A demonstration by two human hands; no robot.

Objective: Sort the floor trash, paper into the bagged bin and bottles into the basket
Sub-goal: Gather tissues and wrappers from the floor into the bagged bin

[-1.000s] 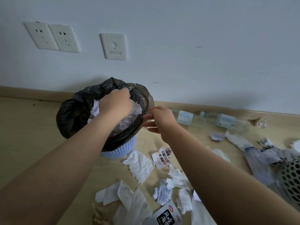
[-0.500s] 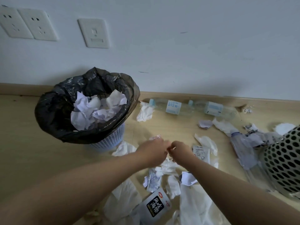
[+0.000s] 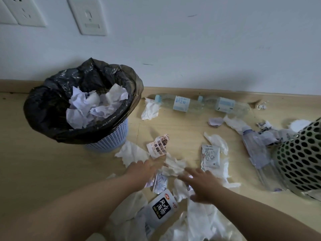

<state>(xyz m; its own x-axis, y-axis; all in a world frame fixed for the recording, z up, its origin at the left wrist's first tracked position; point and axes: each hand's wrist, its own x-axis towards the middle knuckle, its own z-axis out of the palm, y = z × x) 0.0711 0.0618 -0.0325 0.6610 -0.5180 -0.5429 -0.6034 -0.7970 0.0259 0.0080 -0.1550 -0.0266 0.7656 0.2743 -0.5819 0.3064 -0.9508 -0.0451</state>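
The blue bin with a black bag (image 3: 52,108) stands at the left by the wall, crumpled white paper (image 3: 93,105) piled inside. Torn paper scraps (image 3: 173,165) and wrappers litter the floor in front of me. My left hand (image 3: 140,173) and my right hand (image 3: 199,181) reach down over the scraps, fingers spread, blurred, holding nothing. Two clear bottles (image 3: 180,103) (image 3: 225,106) lie along the skirting. A crushed bottle (image 3: 255,146) lies beside the perforated basket (image 3: 302,159) at the right edge.
A white packet with black print (image 3: 161,208) lies between my forearms. A small printed sachet (image 3: 210,155) and a patterned receipt (image 3: 158,146) lie among tissues. Wall sockets (image 3: 86,16) sit above the bin. Bare wooden floor stretches left of the bin.
Both hands left the bin, met over the floor, then spread apart and dropped toward the scraps. The camera tilted down toward the floor.
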